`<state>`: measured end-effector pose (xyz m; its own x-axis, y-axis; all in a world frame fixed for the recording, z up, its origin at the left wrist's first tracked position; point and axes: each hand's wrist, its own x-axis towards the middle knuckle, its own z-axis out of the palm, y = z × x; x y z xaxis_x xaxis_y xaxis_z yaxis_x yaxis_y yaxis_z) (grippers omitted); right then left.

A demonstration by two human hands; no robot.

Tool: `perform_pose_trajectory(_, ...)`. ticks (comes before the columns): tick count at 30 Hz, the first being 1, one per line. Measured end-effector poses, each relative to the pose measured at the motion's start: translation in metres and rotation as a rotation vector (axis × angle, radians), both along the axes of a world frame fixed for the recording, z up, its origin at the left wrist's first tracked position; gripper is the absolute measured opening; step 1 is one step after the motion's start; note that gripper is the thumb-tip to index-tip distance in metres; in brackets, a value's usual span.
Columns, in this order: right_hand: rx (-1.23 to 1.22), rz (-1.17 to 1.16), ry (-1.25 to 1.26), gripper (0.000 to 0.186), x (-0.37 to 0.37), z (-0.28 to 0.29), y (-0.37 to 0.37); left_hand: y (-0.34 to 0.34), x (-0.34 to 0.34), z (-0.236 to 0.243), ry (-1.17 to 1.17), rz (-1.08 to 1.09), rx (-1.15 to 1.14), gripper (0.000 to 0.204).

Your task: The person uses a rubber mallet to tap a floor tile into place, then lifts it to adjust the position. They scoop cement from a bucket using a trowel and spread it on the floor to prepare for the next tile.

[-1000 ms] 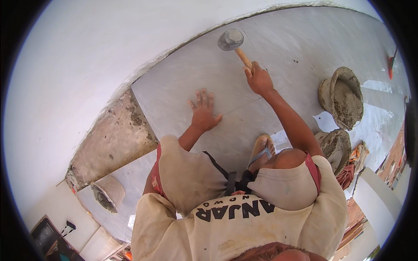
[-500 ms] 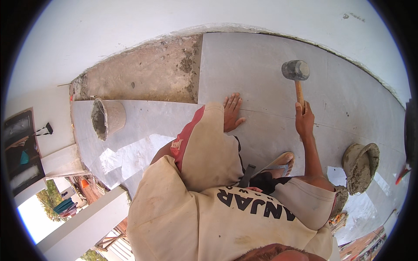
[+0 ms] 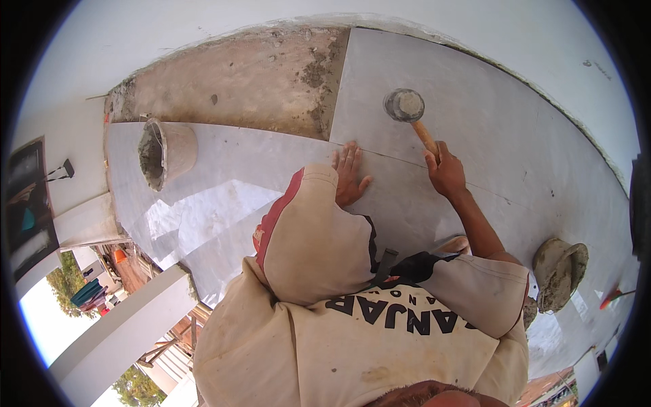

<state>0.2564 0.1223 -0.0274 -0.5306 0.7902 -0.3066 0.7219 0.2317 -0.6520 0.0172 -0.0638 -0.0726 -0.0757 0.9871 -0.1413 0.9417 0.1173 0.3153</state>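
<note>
My right hand (image 3: 445,169) grips the wooden handle of a rubber mallet (image 3: 407,106). The mallet's dark head with a pale, worn face is over a large grey floor tile (image 3: 475,112); whether it touches the tile I cannot tell. My left hand (image 3: 348,175) lies flat with fingers spread, its fingertips by the joint between that tile and the nearer tiles (image 3: 271,152). Left of the far tile's edge is a bare strip of rough brown screed (image 3: 237,85) with grey mortar crumbs along it.
A mortar-coated bucket (image 3: 178,152) lies on its side on the tiles at left. Another mortar-caked bucket (image 3: 557,275) is at right, near a red-tipped tool (image 3: 614,296). A white wall (image 3: 224,17) borders the far side. At lower left stands a white pillar (image 3: 129,325).
The mallet and my right hand have moved left across the far tile. My left hand has shifted slightly left and stays flat. The view has turned a little.
</note>
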Motion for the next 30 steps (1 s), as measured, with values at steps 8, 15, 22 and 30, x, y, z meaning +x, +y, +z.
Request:
perform_pose_trajectory(8,-0.032,0.000,-0.135,0.039,0.004,-0.014,-0.009,0.001,0.004,0.002,-0.012,0.008,0.009,0.079)
perform_pose_trajectory(15,-0.028,-0.167,0.043,0.043,0.046,0.017,0.000,-0.004,-0.002,-0.002,-0.001,-0.010,0.011,0.077)
perform_pose_trajectory(22,0.069,-0.403,-0.094,0.041,0.146,0.016,-0.004,-0.024,-0.043,-0.002,0.156,0.157,-0.131,0.078)
perform_pose_trajectory(30,0.175,-0.713,-0.232,0.036,0.240,0.006,-0.023,-0.086,-0.117,0.033,0.173,0.678,-0.270,0.072)
